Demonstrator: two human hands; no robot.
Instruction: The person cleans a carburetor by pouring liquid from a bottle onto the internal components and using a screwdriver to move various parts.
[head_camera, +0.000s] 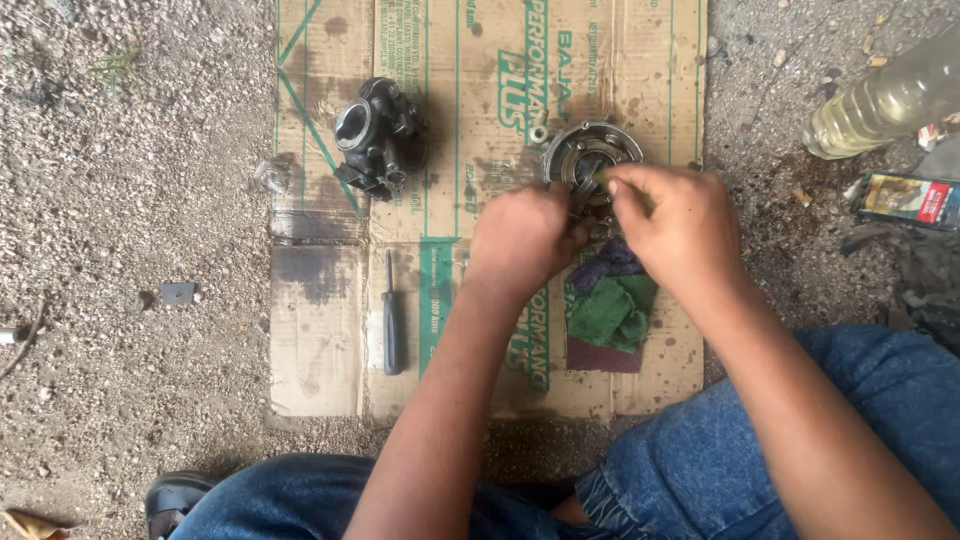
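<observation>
**Crowded right, open left of the cardboard**

Both hands, left (525, 240) and right (680, 225), closed in on the round metal part (592, 150), blocking it from below. The rag (612, 305) lay underneath them. Between the screwdriver (393, 315) and black carburettor (375, 135), bare cardboard (320, 340) offered passage.

Daylight fell on gravel ground (130, 200). An oil-stained flattened cardboard sheet (320, 330) lay in the middle of it. Right of the cardboard stood a plastic bottle (880, 100) of pale liquid; left, a small flat grey scrap (177, 293).
</observation>
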